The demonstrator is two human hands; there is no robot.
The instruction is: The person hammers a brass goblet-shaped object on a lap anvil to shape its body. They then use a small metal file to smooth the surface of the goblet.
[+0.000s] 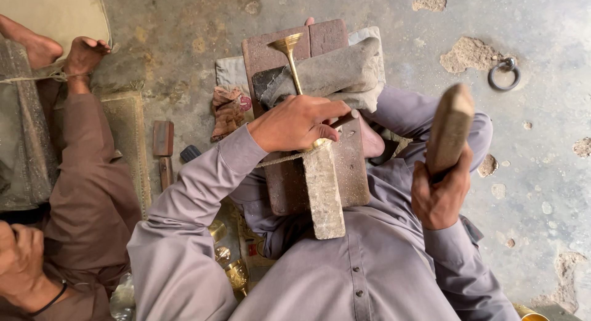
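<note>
Brass piece [291,61]: a slim, shiny gold-coloured stem with a flared trumpet-like mouth at its far end, lying across a worn wooden block [320,167] in the middle of the scene.
Your left hand [295,121]: fingers curled closed over the near end of the brass piece, pressing it to the block.
Your right hand [438,195]: fist wrapped tight around a flat wooden mallet [449,127], raised at the right, well apart from the brass.
Padding: grey cloth [345,72] bunched just right of the stem.
Left: another person's brown sleeve [92,173].
Far right: a metal ring [505,75] on the concrete floor [542,173].
</note>
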